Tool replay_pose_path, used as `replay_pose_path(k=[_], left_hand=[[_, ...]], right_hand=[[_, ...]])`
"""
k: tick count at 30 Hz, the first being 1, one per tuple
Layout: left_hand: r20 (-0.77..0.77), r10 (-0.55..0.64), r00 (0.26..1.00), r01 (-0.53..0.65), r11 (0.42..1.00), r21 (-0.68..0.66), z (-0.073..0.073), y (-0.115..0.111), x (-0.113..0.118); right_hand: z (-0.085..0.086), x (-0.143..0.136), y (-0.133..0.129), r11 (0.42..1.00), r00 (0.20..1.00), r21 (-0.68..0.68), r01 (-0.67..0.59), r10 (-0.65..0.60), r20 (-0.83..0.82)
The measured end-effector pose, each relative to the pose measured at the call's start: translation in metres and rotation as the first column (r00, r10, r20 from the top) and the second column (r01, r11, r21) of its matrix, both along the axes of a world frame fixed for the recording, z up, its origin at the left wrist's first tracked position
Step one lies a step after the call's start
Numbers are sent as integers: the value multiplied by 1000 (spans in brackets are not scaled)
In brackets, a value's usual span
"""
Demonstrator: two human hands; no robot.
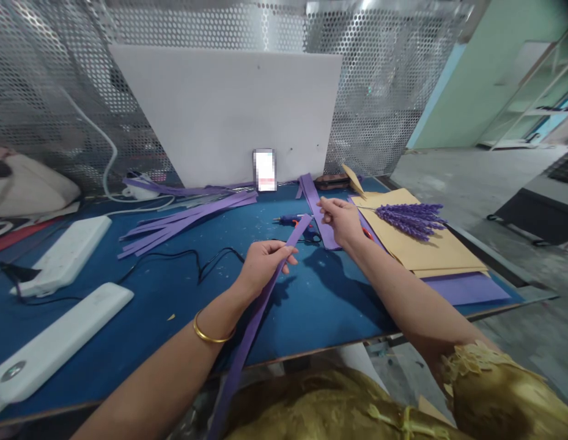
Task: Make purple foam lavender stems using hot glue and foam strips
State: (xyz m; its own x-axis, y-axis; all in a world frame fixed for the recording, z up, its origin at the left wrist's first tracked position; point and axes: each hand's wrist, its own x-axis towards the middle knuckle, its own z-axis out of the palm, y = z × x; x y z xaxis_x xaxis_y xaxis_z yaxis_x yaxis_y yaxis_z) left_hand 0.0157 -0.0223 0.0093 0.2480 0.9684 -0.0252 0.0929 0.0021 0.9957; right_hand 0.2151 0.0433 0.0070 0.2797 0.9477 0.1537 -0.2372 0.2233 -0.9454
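**Purple strip (pixel 257 313) pinched in the left hand (pixel 265 261)**

Nearest my camera, gold-coloured clothing (pixel 320 403) fills the bottom of the frame, and the strip's lower end hangs past the front edge of the blue desk (pixel 141 318) beside it. At lower left I see a long white device (pixel 63 342); the wrist right of it wears a gold bangle (pixel 210 333).

Mid-frame, my left grip is closed on the strip, thumb against fingers, with the strip running from bottom centre up to a free end near the centre. My right hand (pixel 341 221) is just to the right of that end, its fingers drawn narrow; I cannot tell whether anything sits between them. Behind the strip's upper end lies a blue glue gun (pixel 288 218).

Right of centre, a lavender-like purple bunch (pixel 412 220) lies on brown paper (pixel 416 258), with purple paper (pixel 467 290) showing underneath. Left of centre, more purple strips (pixel 187 223) fan out, and a white power strip (pixel 68 253) lies farther left.

Farther back, a phone (pixel 265 171) with a blurred screen stands against a white board (pixel 238 110). Behind that I see perforated metal (pixel 389 79), and a green wall (pixel 485 73) at upper right.
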Motion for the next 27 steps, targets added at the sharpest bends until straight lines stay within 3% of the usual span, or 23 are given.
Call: replay_pose_path(k=[2, 6, 9, 13, 17, 24, 27], left_hand=[[6, 20, 1000, -20, 1000, 7, 0, 0, 0], [2, -8, 1000, 8, 1000, -15, 0, 1, -1], [3, -61, 998, 61, 997, -40, -1, 1, 0], [-9, -34, 999, 34, 999, 8, -1, 1, 0], [-37, -21, 999, 23, 999, 44, -1, 0, -1], [-31, -69, 997, 66, 994, -83, 0, 0, -1], [-35, -35, 999, 32, 996, -80, -1, 1, 0]], right_hand=[[2, -1, -2, 999, 999, -10, -39, 39, 3], [1, -21, -21, 947, 935, -28, -321, 322, 151], [-2, -36, -35, 946, 911, 14, -324, 308, 274], [-5, -44, -41, 905, 852, -16, -424, 405, 330], [-7, -45, -40, 924, 875, -16, -382, 367, 316], [-4, -18, -18, 991, 951, 29, -127, 114, 289], [-2, -13, -13, 980, 964, -21, -197, 197, 176]])
